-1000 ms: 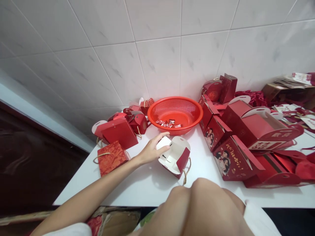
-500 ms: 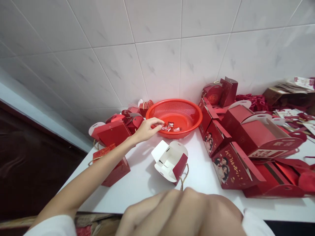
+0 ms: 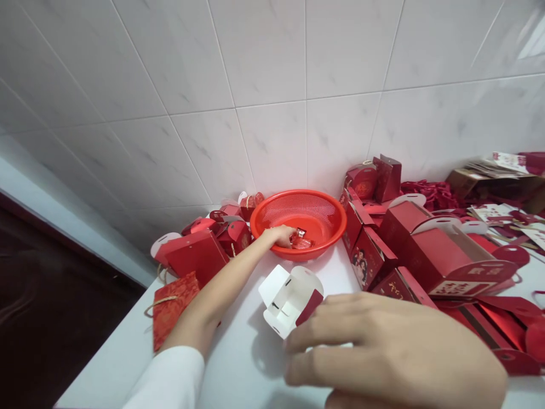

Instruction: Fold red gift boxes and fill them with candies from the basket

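My left hand [image 3: 281, 234] reaches over the near rim of a red plastic colander [image 3: 300, 196], its fingers closed among small wrapped candies [image 3: 301, 241] at the bottom. The hand hides part of the candies. In front of the colander an open gift box [image 3: 289, 298] stands on the white table, white inside and dark red outside, its flaps spread. My right hand [image 3: 383, 346] is large in the near foreground, just right of the box, with its fingers apart and nothing visible in them. It covers the box's right side.
Closed red gift boxes [image 3: 198, 255] cluster on the left, one with a rope handle [image 3: 162, 304]. More red boxes [image 3: 451, 250] are stacked on the right. Behind them lie red ribbon-like material [image 3: 430, 190] and a carton [image 3: 489, 179] with cards. A tiled wall [image 3: 272, 147] rises behind the table.
My left hand has moved forward and down into the colander among the candies. My right hand has risen from the bottom edge toward the gift box, its fingers now spreading. The view has shifted.
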The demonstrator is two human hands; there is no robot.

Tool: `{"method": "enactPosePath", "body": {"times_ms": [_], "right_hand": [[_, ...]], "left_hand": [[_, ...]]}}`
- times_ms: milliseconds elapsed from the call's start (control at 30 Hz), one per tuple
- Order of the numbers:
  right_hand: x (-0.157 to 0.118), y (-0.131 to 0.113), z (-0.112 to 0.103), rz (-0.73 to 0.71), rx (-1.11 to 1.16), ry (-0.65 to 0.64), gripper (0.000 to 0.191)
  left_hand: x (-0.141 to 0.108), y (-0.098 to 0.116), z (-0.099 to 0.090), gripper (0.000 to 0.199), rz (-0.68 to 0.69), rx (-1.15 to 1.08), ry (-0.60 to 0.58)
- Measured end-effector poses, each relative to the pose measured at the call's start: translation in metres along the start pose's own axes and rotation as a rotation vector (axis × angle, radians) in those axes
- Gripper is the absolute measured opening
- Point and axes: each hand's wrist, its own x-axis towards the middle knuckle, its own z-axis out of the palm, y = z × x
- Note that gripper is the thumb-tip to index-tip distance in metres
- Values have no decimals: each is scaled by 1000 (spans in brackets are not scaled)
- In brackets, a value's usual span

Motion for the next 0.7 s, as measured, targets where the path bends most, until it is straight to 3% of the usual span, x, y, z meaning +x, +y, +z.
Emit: {"method": "enactPosePath", "body": {"times_ms": [133,367,533,700], "right_hand": [[-23,4,-23,85,112,70,30],[-34,47,-24,468,32,437,28],[-18,96,-16,776,-66,464,27],[-8,124,-9,829,51,410,27]], "left_hand": [[-7,-7,-3,37,16,-114,62],[-26,-15,-17,31,160,-468,304],[-29,-19,-14,32,170,-671,395],[-30,-21,-10,28,152,-784,379]]}}
